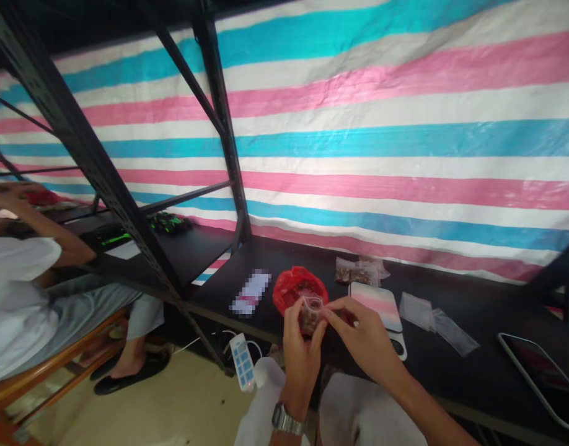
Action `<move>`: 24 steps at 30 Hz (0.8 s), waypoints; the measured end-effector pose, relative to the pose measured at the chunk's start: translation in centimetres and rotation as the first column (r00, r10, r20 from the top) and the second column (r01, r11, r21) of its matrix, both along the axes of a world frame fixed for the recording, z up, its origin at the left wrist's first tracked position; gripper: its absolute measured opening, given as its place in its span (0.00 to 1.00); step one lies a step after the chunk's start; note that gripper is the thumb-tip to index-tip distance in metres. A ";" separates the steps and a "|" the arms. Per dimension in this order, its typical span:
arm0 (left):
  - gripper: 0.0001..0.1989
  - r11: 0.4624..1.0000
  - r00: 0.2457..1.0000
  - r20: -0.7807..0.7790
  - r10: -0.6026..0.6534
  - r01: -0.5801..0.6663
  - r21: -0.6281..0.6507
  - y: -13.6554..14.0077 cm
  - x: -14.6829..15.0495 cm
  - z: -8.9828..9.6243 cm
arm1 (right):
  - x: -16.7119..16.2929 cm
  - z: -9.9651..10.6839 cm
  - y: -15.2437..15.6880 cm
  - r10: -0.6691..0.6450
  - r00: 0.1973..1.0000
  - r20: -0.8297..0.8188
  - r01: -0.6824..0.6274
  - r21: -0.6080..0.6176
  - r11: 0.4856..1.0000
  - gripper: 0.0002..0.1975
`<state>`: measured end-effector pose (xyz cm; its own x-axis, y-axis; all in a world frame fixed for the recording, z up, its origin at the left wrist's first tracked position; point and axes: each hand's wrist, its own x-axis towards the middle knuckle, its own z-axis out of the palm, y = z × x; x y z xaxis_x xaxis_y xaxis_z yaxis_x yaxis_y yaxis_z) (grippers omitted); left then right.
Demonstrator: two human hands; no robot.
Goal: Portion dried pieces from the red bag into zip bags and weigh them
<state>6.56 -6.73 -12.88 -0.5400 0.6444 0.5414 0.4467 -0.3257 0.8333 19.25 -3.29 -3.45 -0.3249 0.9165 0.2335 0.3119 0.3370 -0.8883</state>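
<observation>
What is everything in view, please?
Small bag: 1, clear, handheld
Open bag: 1, red, centre
Filled bags: 2+, clear, rear
Flat device: 1, white, table
Flat bags: 2+, clear, right
Phone: 1, dark, right
Blurred item: 1, whitish, table
Power strip: 1, white, below
Tables: 2, black, centre, left
Frame: 1, black, left
Striped sheet: 1, multicoloured, behind
Person: 1, white top, left
Seat: 1, brown, left
Dark items: unclear, green-flecked, left
Watch: 1, silver, wrist
Left hand, right hand: 2, bare, centre

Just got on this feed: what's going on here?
The left hand holds a small clear bag with brown contents, and the right hand pinches its top edge. An open red bag sits just beyond, with a scale to its right. Filled packets lie behind the scale, flat bags to its right.
</observation>
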 end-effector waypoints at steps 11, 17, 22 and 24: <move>0.17 0.923 0.890 -0.425 0.164 -0.291 -0.253 -2.7 0.9 -5.6 | 8.4 2.2 0.2 -0.131 0.945 -0.301 0.063 -0.225 0.972 0.18; 0.21 0.949 0.887 -0.459 -0.051 -0.100 -0.300 0.1 2.3 -2.8 | 11.0 2.0 0.4 -0.230 0.912 -0.339 0.164 -0.214 0.963 0.23; 0.21 0.949 0.980 -0.179 -0.083 0.023 -0.315 1.0 4.1 -0.2 | 11.4 1.1 2.2 -0.196 0.934 -0.300 0.179 -0.083 0.980 0.21; 0.20 0.942 0.965 -0.047 -0.259 0.242 -0.233 1.8 5.2 1.5 | 11.1 0.4 3.0 -0.148 0.947 -0.285 0.140 -0.051 0.989 0.20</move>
